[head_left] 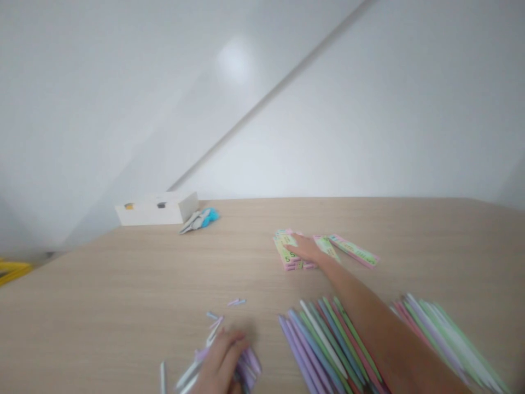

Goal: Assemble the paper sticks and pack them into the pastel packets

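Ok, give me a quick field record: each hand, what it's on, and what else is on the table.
left hand: at the near edge, over a loose bundle of pens; grip too blurred to tell
right hand: stretched out, flat on a stack of pink-green packets
row of pastel pens: side by side, forearm crossing above
far left: white box, blue-grey object beside it
surface: wooden table

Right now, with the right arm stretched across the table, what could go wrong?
The right forearm crosses low over the row of pastel sticks, so drawing it back could drag and scatter them. The right hand rests on the stack of packets, which looks uneven; a nudge might fan it out. By the left hand, loose short pieces could get swept aside.
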The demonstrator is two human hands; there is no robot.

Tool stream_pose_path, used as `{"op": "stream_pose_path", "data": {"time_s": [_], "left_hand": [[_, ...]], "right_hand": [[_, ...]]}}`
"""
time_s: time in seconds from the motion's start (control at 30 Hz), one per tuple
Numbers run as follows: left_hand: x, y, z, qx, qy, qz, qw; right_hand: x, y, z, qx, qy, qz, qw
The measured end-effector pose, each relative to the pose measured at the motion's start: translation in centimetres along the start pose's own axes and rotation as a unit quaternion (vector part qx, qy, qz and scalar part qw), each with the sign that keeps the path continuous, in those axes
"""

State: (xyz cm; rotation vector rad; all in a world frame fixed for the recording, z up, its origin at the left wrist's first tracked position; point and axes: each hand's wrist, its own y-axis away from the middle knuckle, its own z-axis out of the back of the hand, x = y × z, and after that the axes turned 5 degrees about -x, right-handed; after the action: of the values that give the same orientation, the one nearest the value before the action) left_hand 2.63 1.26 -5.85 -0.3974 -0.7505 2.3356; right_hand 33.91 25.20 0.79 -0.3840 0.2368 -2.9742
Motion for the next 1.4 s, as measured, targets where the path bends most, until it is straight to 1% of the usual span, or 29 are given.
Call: {"op": "stream_pose_path", "data": {"time_s": [0.07,0.17,0.27,0.37,0.6,0.7,0.77,0.83,0.9,0.97,1.07,1.17,1.23,1.3,1.4], "left_hand": [[-0.1,0.0,0.0,-0.001,0.005,-0.002,1.0],[-0.3,0.0,-0.3,-0.017,0.013,0.007,1.0],[-0.9,0.0,-0.6,-0.043,0.033,0.044,0.998],[-1.4,-0.1,-0.6,-0.049,0.052,0.06,0.996],[-1.5,-0.3,-0.7,-0.061,0.053,0.069,0.994],[-1.3,-0.1,-0.8,-0.064,0.054,0.059,0.995],[-1.2,0.0,-0.9,-0.061,0.055,0.054,0.995],[-1.2,0.0,-0.9,-0.056,0.05,0.053,0.996],[-1.1,0.0,-0.7,-0.052,0.041,0.051,0.996],[-1.0,-0.1,-0.5,-0.042,0.029,0.04,0.998],[-0.6,-0.2,-0.3,-0.026,0.01,0.016,0.999],[-0.4,-0.3,-0.3,-0.028,-0.002,0.003,1.0],[-0.3,-0.2,-0.4,-0.027,-0.005,0.0,1.0],[-0.3,-0.1,-0.5,-0.023,-0.007,0.002,1.0],[-0.2,-0.1,-0.5,-0.02,-0.01,0.001,1.0]], "right_hand": [[0.9,1.1,0.3,0.0,-0.018,0.023,1.0],[2.5,2.9,0.7,0.0,-0.044,0.067,0.997],[4.0,4.6,1.0,0.005,-0.067,0.108,0.992],[5.2,5.8,0.9,0.008,-0.085,0.147,0.985],[7.3,7.4,0.0,0.009,-0.109,0.217,0.97],[8.0,7.9,-0.3,0.012,-0.125,0.229,0.965],[8.0,8.0,-0.3,0.013,-0.132,0.221,0.966],[7.4,7.8,-0.2,0.0,-0.125,0.193,0.973],[6.0,7.2,0.2,-0.022,-0.111,0.146,0.983],[3.9,6.4,0.6,-0.045,-0.089,0.087,0.991],[0.2,5.4,1.2,-0.068,-0.044,-0.002,0.997],[-3.3,5.2,1.6,-0.089,0.001,-0.086,0.992],[-5.2,5.3,1.6,-0.098,0.027,-0.136,0.985],[-6.7,5.5,1.6,-0.106,0.046,-0.181,0.977],[-8.4,5.6,1.5,-0.106,0.065,-0.229,0.965]]}}
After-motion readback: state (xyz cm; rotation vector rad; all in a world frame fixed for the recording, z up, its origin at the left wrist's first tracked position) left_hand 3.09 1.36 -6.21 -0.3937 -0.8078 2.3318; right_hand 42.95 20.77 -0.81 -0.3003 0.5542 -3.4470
